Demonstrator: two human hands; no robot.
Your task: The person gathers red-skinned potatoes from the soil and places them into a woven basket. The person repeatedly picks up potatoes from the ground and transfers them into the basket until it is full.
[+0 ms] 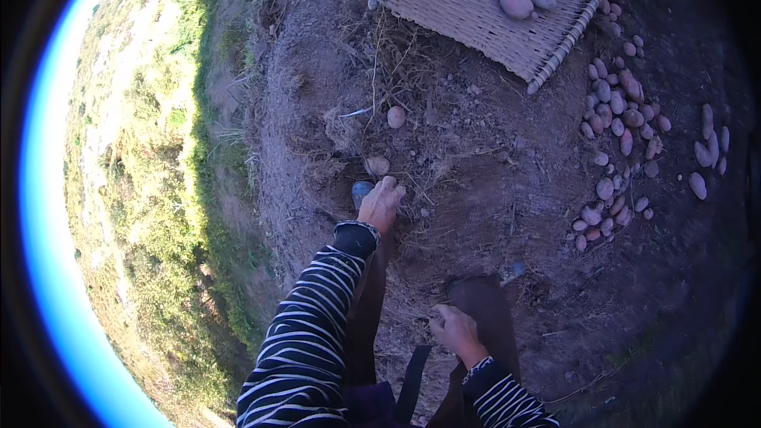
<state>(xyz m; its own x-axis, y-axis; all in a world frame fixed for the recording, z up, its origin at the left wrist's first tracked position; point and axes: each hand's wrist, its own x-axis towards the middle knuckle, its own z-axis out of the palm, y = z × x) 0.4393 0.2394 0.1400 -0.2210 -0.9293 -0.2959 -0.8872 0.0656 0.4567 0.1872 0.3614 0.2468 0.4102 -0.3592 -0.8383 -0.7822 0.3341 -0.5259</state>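
My left hand (381,203) reaches forward over the soil, above my shoe (361,191), with its fingers curled down. Whether anything is inside those fingers is hidden. Just beyond the knuckles lies a dusty potato (377,165), and a second, rounder potato (396,117) sits a little farther out. My right hand (456,330) hangs in front of my trouser leg (484,309), loosely bent, thumb and fingers apart, with nothing visible in it. Ahead, a flat woven basket (452,24) with bound rims carries several pinkish potatoes (516,5).
Loose potatoes (618,107) spread over the ground at the right, with another cluster (603,214) nearer and a few longer ones (707,145) farther right. Dry stalks (392,65) litter the soil below the basket. A grassy edge (229,131) and a sunlit slope (142,202) border the left side.
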